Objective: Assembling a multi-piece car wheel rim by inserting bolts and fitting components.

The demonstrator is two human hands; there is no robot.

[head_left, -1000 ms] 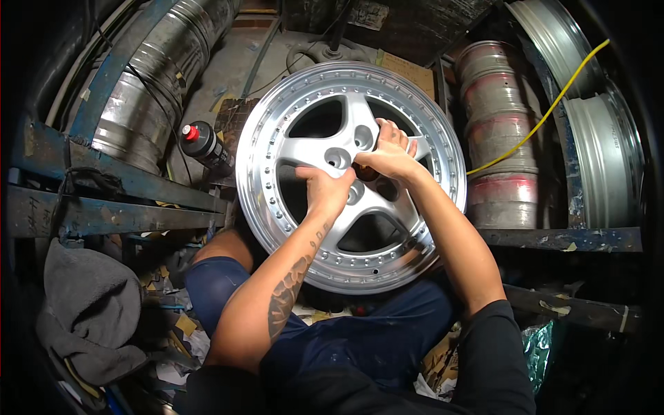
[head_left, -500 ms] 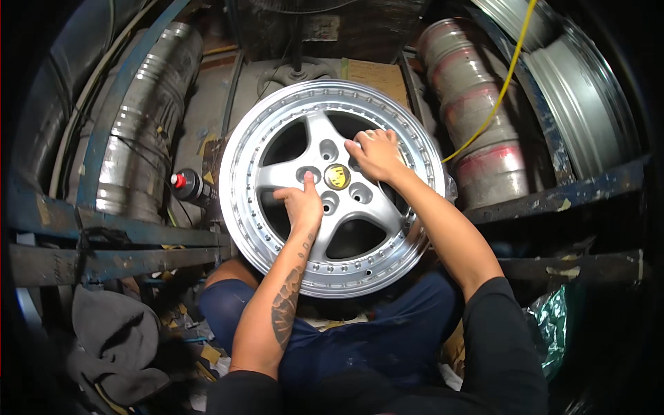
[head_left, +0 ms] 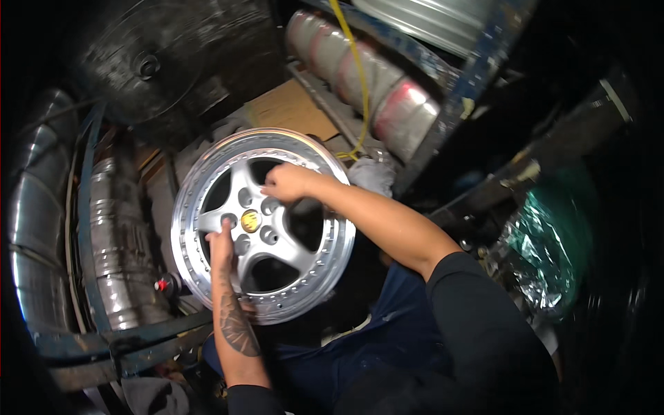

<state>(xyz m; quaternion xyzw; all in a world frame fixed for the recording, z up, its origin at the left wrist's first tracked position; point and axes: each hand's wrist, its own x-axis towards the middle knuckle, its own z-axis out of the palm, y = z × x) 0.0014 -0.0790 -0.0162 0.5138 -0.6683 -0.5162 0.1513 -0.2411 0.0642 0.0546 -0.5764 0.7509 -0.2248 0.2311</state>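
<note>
- Two bare hands steady the polished silver five-spoke alloy wheel (head_left: 263, 225), propped upright against the person's lap
- left hand (head_left: 221, 243) fingers press flat by the yellow centre cap (head_left: 250, 220)
- right hand (head_left: 287, 182) fingers curl on a spoke; neither truly clamps it, so it may roll toward the red-capped spray can (head_left: 163, 284)

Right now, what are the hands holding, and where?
The silver wheel: left hand on a spoke beside the hub, right hand on an upper spoke.
</note>
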